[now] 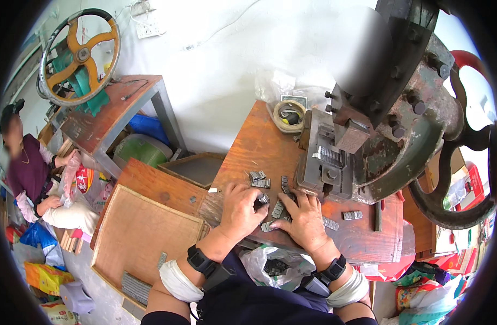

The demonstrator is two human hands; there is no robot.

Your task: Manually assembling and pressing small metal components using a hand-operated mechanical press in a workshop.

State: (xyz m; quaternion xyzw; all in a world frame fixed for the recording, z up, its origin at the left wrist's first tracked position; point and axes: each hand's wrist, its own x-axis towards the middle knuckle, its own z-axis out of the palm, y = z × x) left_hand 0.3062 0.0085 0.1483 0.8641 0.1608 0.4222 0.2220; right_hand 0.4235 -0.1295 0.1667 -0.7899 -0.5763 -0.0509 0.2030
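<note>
My left hand [242, 212] is closed on a short stack of small grey metal pieces [263, 199], its end showing past the fingertips. Just to the right, my right hand [307, 223] bends over the tabletop, thumb and fingers closing around another row of metal pieces [278, 209], which they partly hide. Similar metal stacks [260, 180] lie beyond the left hand. More stacks [330, 223] sit right beside the right hand, and one stack [352, 215] is farther right. Ahead, a ridged metal piece [330, 156] rests in the press's steel die [310, 176].
A green-grey press [421, 146] with a large handwheel [449, 216] towers at right. A shallow wooden tray [110, 216] holding metal rows is at left. A plastic bag [254, 265] hangs below the table edge [367, 238]. A seated person [31, 162] is at far left.
</note>
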